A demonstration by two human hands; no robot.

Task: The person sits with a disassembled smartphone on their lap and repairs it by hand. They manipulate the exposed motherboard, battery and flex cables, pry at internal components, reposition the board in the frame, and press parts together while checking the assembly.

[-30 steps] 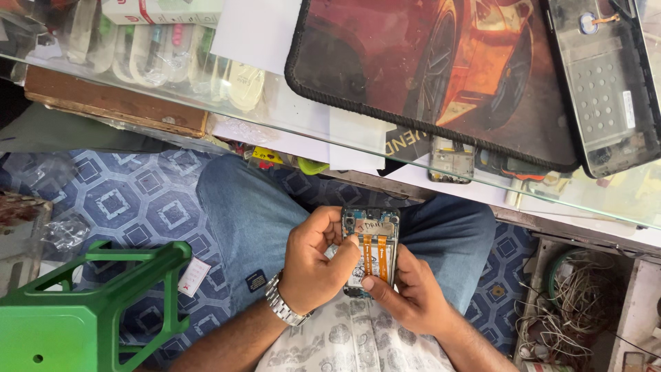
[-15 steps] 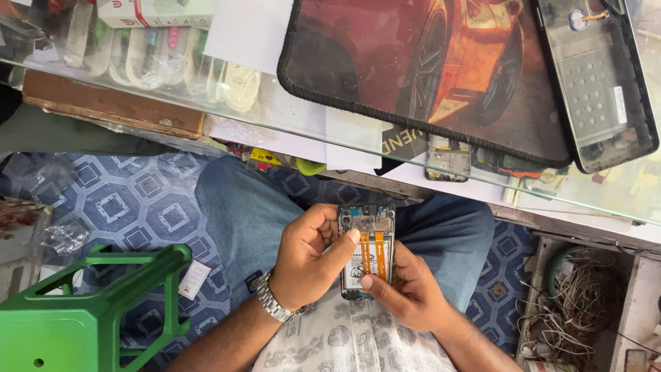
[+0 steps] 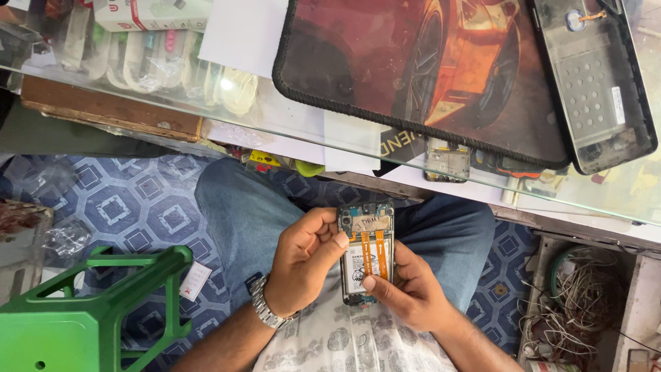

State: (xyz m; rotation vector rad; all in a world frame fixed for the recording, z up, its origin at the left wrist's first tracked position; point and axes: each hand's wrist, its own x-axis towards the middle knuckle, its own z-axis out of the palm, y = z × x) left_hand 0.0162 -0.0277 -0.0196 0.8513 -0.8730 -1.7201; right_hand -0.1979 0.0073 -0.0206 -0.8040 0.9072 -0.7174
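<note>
An opened phone (image 3: 367, 249) with its back cover off, showing two orange flex cables and a battery, is held over my lap. My right hand (image 3: 406, 293) cradles it from below and the right, thumb resting on its lower face. My left hand (image 3: 303, 258) grips its left edge, thumb pressing near the upper part of the cables. A metal watch (image 3: 265, 306) sits on my left wrist.
A glass counter edge (image 3: 303, 148) runs above my knees, carrying a dark mat with a car picture (image 3: 427, 69), an empty phone frame (image 3: 592, 83) and a small phone part (image 3: 447, 160). A green plastic stool (image 3: 82, 317) stands lower left; tangled wires (image 3: 585, 303) lie lower right.
The view has shifted slightly. My left thumb has slid on the phone's left side; both hands keep holding the phone in the same place.
</note>
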